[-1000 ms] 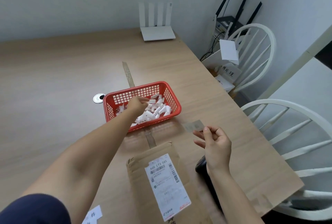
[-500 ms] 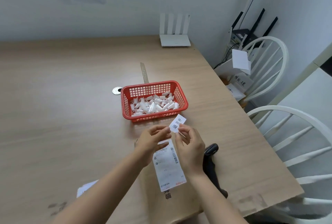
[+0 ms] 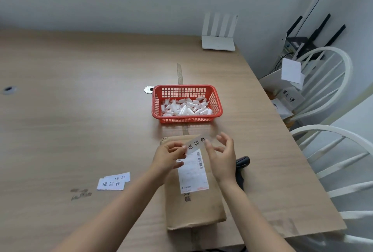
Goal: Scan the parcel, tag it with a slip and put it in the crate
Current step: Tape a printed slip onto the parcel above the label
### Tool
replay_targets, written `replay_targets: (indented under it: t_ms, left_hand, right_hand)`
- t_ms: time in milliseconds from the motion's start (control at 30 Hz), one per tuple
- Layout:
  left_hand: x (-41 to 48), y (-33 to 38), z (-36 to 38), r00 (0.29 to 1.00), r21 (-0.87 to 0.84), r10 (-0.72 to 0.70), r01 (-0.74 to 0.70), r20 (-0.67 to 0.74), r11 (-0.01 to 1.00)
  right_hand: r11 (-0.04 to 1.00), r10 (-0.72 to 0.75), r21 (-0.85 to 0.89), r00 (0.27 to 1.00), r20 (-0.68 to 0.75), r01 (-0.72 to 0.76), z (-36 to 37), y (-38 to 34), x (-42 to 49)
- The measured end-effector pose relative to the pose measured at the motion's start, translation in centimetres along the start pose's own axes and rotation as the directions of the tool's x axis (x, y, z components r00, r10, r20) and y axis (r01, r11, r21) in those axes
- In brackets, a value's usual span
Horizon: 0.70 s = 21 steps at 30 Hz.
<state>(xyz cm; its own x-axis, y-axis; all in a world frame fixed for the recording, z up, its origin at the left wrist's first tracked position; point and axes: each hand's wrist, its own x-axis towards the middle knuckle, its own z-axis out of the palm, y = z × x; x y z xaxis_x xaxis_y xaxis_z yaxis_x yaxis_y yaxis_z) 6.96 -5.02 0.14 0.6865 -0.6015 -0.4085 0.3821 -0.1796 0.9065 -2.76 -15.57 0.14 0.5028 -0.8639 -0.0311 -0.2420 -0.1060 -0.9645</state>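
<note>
A brown paper parcel (image 3: 193,205) with a white shipping label (image 3: 192,173) lies on the wooden table (image 3: 70,130) near its front edge. Above the parcel's far end I hold a white slip (image 3: 196,143) printed with black characters. My left hand (image 3: 168,155) pinches the slip's left end. My right hand (image 3: 221,154) touches its right end with the thumb, the other fingers spread apart. A black barcode scanner (image 3: 242,166) lies on the table just right of the parcel, partly hidden by my right wrist.
A red plastic basket (image 3: 186,90) with several folded white slips stands behind the parcel. Two printed slips (image 3: 113,181) lie to the left. A white router (image 3: 219,42) sits at the back; white chairs (image 3: 331,144) stand off the table's right edge.
My left hand left the red basket and came back over the parcel. Both hands met on a slip, which is now unfolded and held flat above the parcel's far end.
</note>
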Motion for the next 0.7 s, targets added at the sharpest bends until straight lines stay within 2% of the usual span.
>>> replay_targets:
  t_ms: [33,167,300,400,700]
  left_hand:
    - [0.0,0.0,-0.2,1.0,0.025,0.001,-0.001,-0.007,1.0]
    - [0.6,-0.3,-0.7,0.994,0.154,0.062,-0.048,-0.089,0.987]
    - [2.6,-0.1,-0.5,0.956,0.41,0.209,-0.109,-0.206,0.906]
    - [4.2,0.1,-0.1,0.922,0.581,0.277,-0.073,-0.27,0.811]
    - [6.0,-1.2,0.4,0.878,0.749,0.344,0.024,-0.332,0.662]
  right_hand:
    - [1.0,0.007,0.015,0.999,0.037,-0.007,-0.2,-0.1,0.7]
    - [0.99,-0.062,-0.118,0.99,0.126,0.077,0.2,0.4,2.1]
    - [0.978,-0.035,-0.202,0.993,0.114,0.058,1.9,0.8,3.2]
    - [0.971,-0.014,-0.239,0.998,0.061,0.028,3.3,1.1,3.9]
    - [0.911,-0.026,-0.409,0.999,0.047,0.043,5.1,2.3,5.1]
